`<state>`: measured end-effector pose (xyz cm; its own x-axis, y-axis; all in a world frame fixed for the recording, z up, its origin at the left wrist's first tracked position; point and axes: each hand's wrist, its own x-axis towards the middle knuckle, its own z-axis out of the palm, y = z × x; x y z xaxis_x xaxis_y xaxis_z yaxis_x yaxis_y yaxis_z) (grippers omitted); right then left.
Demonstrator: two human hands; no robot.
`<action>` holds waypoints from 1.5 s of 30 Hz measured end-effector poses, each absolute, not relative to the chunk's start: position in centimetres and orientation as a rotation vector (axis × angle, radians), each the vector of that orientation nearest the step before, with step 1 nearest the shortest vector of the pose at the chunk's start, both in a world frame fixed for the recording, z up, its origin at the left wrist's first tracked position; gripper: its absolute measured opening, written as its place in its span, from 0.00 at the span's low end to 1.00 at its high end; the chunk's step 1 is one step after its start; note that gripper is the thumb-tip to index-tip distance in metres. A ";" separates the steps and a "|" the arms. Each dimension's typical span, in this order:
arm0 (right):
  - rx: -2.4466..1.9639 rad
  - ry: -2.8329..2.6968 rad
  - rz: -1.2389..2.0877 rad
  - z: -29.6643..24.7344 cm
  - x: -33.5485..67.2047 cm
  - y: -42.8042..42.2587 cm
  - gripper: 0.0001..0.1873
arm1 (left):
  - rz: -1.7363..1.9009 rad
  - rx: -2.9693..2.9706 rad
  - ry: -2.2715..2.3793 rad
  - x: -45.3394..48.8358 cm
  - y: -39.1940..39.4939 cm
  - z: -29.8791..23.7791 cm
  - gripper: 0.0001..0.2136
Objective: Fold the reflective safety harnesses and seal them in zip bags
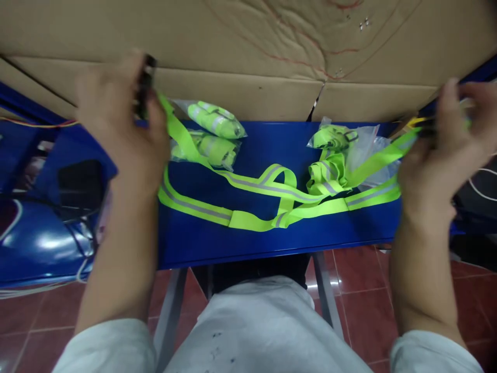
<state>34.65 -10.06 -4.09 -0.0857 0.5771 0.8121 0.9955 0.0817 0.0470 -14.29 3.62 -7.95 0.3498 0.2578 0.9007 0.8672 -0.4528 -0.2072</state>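
Observation:
A neon-yellow reflective strap (267, 187) with a grey stripe lies in loops between my hands, touching the blue table in the middle. Raised at the left, my left hand (124, 116) is blurred but closed around a black buckle (144, 85) at one end of the strap. My right hand (442, 140), also raised and smeared by motion, grips the strap's other side near a dark fitting that its fingers partly hide. A bunched part of the strap (328, 173) rests on the table nearer my right hand.
Clear bags with rolled yellow straps (215, 120) lie at the back left, and another bagged strap (333, 137) at the back right. Clear plastic bags (373, 150) sit beside it. Cardboard (233, 36) stands behind the blue table (217, 243). Cables and a black box (79, 186) are left.

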 end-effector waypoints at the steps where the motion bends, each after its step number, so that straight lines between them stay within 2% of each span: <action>1: -1.508 -1.819 -0.932 -4.3 33.1 -9.5 0.40 | -1.123 -1.909 -0.981 -13.0 3.5 -8.4 0.18; 3: -1.502 -1.917 -0.916 -4.7 29.1 -8.7 0.38 | -1.215 -1.986 -0.977 -9.9 2.3 -9.3 0.18; 8: -1.612 -2.107 -0.473 -6.3 19.8 -8.9 0.36 | -1.299 -2.304 -0.923 -4.2 -2.8 -10.7 0.19; 11: -1.583 -2.156 -0.362 -7.9 17.5 -9.3 0.35 | -1.321 -2.404 -0.821 -2.9 -4.6 -11.1 0.22; 16: -1.620 -2.102 -0.378 -9.4 17.1 -9.2 0.35 | -1.279 -2.436 -0.834 -2.7 -4.8 -11.6 0.23; 25: -1.750 -2.126 -0.312 -8.9 16.3 -9.6 0.35 | -1.218 -2.404 -0.803 -1.9 -5.7 -11.8 0.21; 35: -1.899 -2.173 -0.451 -8.5 15.6 -9.2 0.34 | -1.183 -2.397 -0.776 -1.8 -5.9 -12.1 0.16; 39: -1.787 -2.153 -0.323 -8.9 14.8 -9.2 0.35 | -1.192 -2.405 -0.763 -1.6 -6.3 -12.3 0.16; 45: -1.332 -2.076 0.150 -7.8 16.4 -9.0 0.43 | -1.271 -2.487 -0.915 -3.0 -5.7 -11.4 0.16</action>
